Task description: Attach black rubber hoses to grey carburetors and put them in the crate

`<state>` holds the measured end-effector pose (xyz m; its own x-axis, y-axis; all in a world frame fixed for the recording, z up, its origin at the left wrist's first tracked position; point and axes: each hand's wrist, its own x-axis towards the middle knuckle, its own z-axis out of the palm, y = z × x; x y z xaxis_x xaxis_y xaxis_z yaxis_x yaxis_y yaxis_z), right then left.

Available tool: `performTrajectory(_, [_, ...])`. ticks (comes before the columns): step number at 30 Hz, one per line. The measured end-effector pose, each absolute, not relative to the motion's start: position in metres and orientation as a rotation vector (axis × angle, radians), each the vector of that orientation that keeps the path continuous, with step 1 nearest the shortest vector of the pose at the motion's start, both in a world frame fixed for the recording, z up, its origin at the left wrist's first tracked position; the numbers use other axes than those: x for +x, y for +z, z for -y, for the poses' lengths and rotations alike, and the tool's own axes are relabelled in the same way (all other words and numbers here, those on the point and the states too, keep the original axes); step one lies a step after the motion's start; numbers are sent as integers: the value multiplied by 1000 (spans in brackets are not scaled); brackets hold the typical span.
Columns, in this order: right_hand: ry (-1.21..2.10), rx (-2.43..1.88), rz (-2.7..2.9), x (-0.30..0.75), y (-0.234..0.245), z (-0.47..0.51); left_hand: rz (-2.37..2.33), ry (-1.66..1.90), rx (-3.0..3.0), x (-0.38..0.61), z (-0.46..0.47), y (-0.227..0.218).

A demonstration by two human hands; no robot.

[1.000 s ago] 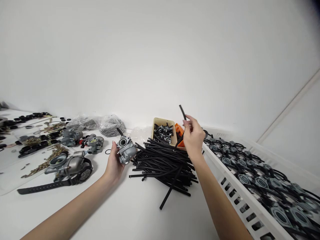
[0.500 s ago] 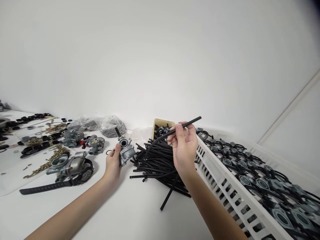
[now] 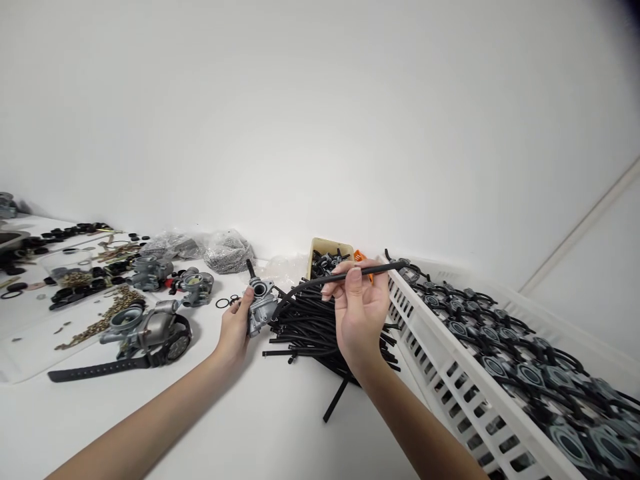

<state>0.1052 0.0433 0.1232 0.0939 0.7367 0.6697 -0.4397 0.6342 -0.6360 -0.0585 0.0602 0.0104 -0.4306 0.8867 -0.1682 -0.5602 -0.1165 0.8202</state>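
Observation:
My left hand (image 3: 235, 328) is closed around a small silver carburetor (image 3: 262, 308), its round bore facing me and a black stub sticking up from its top. Between the thumb and fingers of my right hand (image 3: 361, 310) is a black rubber hose (image 3: 383, 269). The hose's lower left end curves down to the side of the carburetor; whether it is fitted on or only beside it I cannot tell. Beneath my right hand lies a heap of similar black hoses (image 3: 313, 333) on the white table (image 3: 280, 427).
At right, a white slatted crate (image 3: 465, 373) holds rows of carburetors with hoses. A yellowish bin (image 3: 320, 247) of small parts stands behind the heap. Leftward are loose carburetors (image 3: 150, 327), a wristwatch (image 3: 100, 368), brass pieces (image 3: 107, 320), black rings and bagged parts (image 3: 227, 252).
My right hand has moved slightly down and left, bringing the hose's lower end against or beside the carburetor. The view has shifted a little, and an orange object now shows behind my right hand.

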Motion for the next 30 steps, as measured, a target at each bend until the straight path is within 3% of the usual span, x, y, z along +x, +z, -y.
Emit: performTrajectory(30, [1013, -329, 1341, 97, 108, -41, -1095, 1741, 481, -54, -57, 15])
